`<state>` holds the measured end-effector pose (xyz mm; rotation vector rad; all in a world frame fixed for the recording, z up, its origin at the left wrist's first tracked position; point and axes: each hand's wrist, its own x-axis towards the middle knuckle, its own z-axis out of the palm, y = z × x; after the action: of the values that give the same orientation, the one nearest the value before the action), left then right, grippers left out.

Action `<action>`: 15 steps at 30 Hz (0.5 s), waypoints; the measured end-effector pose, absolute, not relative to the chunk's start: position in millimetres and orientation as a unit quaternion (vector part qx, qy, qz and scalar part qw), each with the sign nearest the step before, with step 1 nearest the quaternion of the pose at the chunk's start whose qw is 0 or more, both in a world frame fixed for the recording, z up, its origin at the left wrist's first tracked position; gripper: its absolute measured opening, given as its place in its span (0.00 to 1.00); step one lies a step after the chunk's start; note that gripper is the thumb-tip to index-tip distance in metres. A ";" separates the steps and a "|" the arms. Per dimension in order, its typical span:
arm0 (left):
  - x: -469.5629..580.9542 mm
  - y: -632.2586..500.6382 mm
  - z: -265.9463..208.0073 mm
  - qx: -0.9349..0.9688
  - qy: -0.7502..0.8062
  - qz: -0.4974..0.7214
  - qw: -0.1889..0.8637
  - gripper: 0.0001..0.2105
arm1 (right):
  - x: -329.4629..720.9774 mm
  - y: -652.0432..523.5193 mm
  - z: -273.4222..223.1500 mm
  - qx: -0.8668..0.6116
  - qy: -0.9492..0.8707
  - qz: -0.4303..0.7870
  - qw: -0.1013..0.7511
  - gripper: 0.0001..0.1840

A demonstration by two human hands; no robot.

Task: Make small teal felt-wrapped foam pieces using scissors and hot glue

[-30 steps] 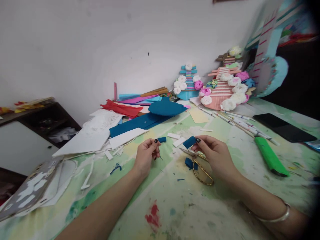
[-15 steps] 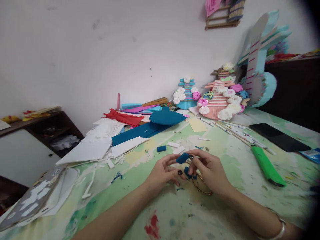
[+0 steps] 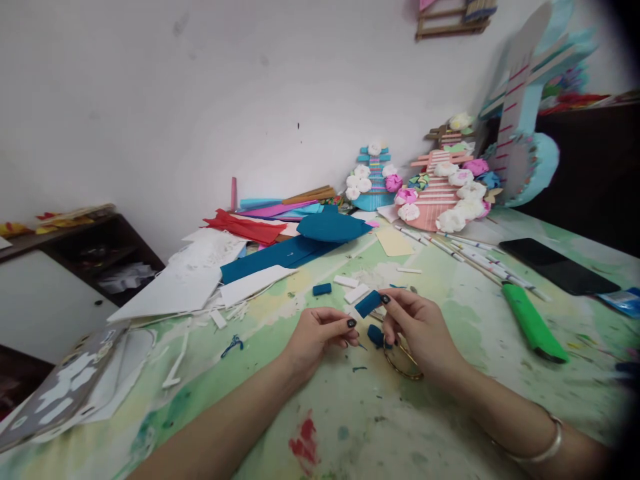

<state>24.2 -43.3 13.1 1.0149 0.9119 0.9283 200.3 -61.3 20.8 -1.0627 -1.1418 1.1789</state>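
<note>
Between the thumb and finger of my right hand (image 3: 417, 333) is a small blue paper-covered block (image 3: 369, 304), held tilted above the table. Gold-handled scissors (image 3: 404, 363) hang by a loop at the same hand's lower fingers, their blades mostly hidden. A crumpled blue paper piece (image 3: 376, 335) lies below the block. My left hand (image 3: 320, 337) is closed in a pinch just left of the block, apart from it; whatever it pinches is too small to make out. Another blue-covered block (image 3: 322, 289) and white blocks (image 3: 356, 293) lie just beyond the hands.
Blue crepe paper (image 3: 280, 259), red paper (image 3: 245, 227) and white sheets (image 3: 170, 283) pile up at the back left. A green cutter (image 3: 534, 323), a black phone (image 3: 560, 265) and several pens (image 3: 500, 270) lie right. Flower-decorated lute models (image 3: 435, 193) lean on the wall.
My left hand has drawn back leftward from the blue block, its fingers now pinched. The block stays in my right hand, held slightly higher and more in the open. The view has tilted slightly.
</note>
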 end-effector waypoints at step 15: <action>9.7 -30.6 17.6 0.379 0.390 0.537 0.645 0.14 | 205.3 -54.8 18.8 -0.439 -0.419 0.525 0.596 0.20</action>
<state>9.7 -30.6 17.6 0.8627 0.8885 1.2215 205.3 -54.8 18.8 -1.0203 -0.9728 1.2191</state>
